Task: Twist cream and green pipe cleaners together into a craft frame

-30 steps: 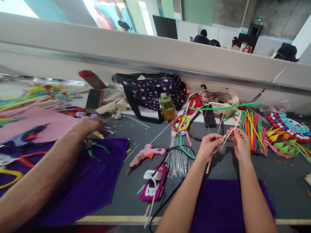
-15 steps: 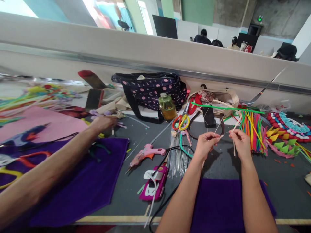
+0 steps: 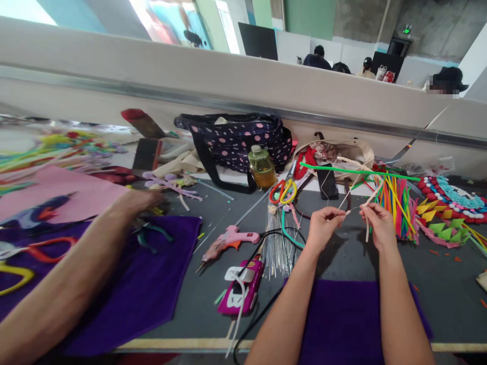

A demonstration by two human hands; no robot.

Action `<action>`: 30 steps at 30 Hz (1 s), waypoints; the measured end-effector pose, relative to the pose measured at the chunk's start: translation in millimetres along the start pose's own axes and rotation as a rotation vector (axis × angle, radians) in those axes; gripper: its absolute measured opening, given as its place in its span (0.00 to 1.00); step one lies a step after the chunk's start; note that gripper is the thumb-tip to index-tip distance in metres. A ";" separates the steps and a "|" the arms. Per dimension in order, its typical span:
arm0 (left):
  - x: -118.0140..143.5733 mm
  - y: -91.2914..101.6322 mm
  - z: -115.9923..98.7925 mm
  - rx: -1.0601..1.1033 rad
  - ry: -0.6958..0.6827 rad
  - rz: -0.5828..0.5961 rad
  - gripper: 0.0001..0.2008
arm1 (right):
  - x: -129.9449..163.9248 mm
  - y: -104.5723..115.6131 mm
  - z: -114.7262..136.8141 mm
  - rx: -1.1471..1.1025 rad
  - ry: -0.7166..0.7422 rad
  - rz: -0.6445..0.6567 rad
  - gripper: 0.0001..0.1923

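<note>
My left hand (image 3: 323,226) and my right hand (image 3: 379,224) are raised close together over the dark table (image 3: 437,299). My right hand pinches a cream pipe cleaner (image 3: 372,195); one end points up and away, and a short end hangs below my fingers. My left hand pinches a thin silver wire (image 3: 344,202) that runs across to the pipe cleaner at my right fingertips. A purple cloth (image 3: 342,324) lies under my forearms. Just beyond my right hand stands a bundle of coloured pipe cleaners (image 3: 395,208).
A co-worker's arm (image 3: 76,274) reaches in from the left over another purple cloth (image 3: 160,284). Between us lie a pink glue gun (image 3: 232,238), a pink phone (image 3: 243,291) and a wire bundle (image 3: 279,246). A dotted bag (image 3: 236,139) and a bottle (image 3: 262,168) stand behind.
The cream pipe cleaner has turned from slanting across both my hands to hanging from my right. The co-worker's hand reached right, left a lilac piece on the table, then drew back.
</note>
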State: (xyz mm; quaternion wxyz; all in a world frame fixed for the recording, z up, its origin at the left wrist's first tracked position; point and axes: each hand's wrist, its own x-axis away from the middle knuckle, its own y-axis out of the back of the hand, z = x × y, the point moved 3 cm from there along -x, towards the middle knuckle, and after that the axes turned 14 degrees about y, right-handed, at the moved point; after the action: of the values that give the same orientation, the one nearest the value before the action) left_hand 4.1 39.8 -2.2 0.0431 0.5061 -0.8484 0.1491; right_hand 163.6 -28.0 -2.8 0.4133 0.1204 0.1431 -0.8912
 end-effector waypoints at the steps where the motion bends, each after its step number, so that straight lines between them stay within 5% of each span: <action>1: -0.4 0.2 0.4 0.007 0.005 0.007 0.09 | 0.0 0.1 0.8 -0.024 -0.015 -0.004 0.13; 15: -3.3 -0.7 7.8 0.227 0.238 0.216 0.18 | 2.8 -3.8 10.2 -0.112 0.032 0.026 0.12; 25: -3.9 -2.2 6.1 0.138 0.088 0.097 0.16 | 2.1 -9.9 1.7 -0.031 0.087 -0.130 0.11; 30: -7.2 1.6 8.2 0.144 0.085 0.058 0.16 | 1.5 -6.3 -1.0 -0.052 -0.021 -0.044 0.13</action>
State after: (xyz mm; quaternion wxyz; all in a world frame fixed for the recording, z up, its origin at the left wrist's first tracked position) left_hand 6.8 44.2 -11.9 0.0382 0.4764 -0.8471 0.2324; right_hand 157.9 -24.8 -3.2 0.3979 0.0970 0.1645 -0.8973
